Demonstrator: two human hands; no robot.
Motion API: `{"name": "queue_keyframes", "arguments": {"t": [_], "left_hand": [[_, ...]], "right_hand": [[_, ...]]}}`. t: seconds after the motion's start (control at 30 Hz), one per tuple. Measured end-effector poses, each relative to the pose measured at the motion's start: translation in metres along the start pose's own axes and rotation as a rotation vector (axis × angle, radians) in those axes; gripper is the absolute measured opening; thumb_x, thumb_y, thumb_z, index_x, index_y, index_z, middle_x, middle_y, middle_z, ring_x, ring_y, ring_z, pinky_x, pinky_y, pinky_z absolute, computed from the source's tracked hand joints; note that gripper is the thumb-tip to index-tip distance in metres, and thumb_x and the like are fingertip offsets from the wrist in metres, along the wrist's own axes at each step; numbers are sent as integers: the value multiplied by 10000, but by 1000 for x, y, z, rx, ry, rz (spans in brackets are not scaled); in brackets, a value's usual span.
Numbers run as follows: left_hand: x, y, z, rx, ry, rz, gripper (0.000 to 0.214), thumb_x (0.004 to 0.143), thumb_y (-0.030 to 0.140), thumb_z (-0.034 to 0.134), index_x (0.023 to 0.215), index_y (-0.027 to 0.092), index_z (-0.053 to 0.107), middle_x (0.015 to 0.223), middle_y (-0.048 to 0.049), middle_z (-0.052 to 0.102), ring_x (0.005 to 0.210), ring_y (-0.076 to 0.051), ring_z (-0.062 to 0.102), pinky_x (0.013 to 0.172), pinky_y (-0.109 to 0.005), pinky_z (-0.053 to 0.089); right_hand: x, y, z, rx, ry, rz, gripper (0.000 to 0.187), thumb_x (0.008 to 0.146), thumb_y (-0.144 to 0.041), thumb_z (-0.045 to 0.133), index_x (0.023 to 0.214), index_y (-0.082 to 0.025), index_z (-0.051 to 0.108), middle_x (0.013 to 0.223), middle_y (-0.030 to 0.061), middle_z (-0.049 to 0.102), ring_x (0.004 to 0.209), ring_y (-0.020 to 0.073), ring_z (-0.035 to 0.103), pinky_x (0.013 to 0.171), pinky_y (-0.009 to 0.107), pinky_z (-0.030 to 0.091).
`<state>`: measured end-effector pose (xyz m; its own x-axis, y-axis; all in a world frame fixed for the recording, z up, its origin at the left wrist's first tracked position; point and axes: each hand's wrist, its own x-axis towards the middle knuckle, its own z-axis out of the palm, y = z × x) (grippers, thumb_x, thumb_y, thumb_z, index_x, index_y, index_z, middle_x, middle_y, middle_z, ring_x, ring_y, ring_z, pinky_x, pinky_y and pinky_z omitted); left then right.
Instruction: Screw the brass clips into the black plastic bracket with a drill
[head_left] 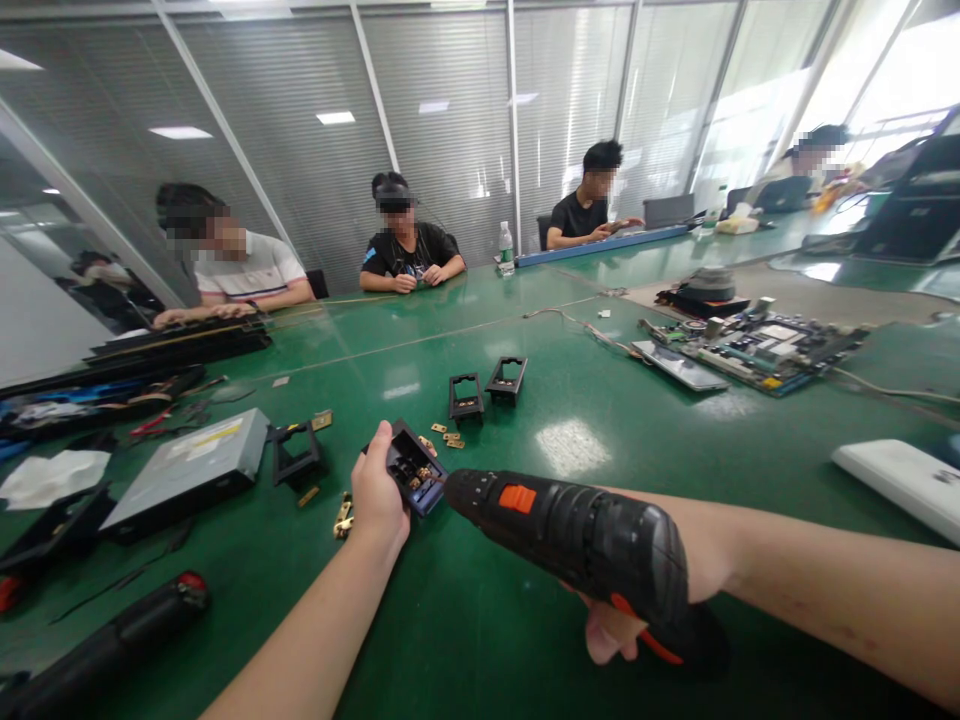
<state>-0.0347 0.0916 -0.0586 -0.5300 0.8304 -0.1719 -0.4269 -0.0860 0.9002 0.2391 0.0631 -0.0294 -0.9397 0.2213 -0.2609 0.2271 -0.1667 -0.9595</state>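
right hand [626, 625] clenched on a black electric screwdriver [577, 540], low centre | its tip set into a small black bracket [411, 468] | bracket gripped by left hand [377, 495] above the green table [525, 620] | two like frames [486, 388] seen beyond

A wide green tabletop [480, 620] fills the room and runs to the far wall. Behind its far edge stand glass partitions with closed grey blinds [450, 110]. Bright windows [885, 70] light the right side. Ceiling light panels [335, 117] reflect in the glass. A dark chair [318, 284] stands at the far edge.
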Motion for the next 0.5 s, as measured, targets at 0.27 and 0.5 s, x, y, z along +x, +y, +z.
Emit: {"name": "queue_keyframes", "arguments": {"t": [0.27, 0.5], "left_hand": [[0, 0, 2, -23, 10, 11, 260, 907, 418, 698, 904, 165, 642, 757, -77, 709, 611, -234, 708, 602, -370, 614], [0, 1, 1, -19, 7, 19, 241, 913, 397, 683, 906, 161, 637, 715, -64, 696, 574, -225, 693, 586, -360, 608]], "right_hand": [[-1, -10, 3, -43, 57, 114, 426, 475, -365, 1002, 647, -121, 697, 615, 13, 704, 603, 160, 696, 576, 239, 594], [-3, -9, 5, -24, 31, -21, 327, 665, -347, 916, 769, -105, 723, 656, 3, 714, 610, 124, 690, 586, 213, 582]]}}
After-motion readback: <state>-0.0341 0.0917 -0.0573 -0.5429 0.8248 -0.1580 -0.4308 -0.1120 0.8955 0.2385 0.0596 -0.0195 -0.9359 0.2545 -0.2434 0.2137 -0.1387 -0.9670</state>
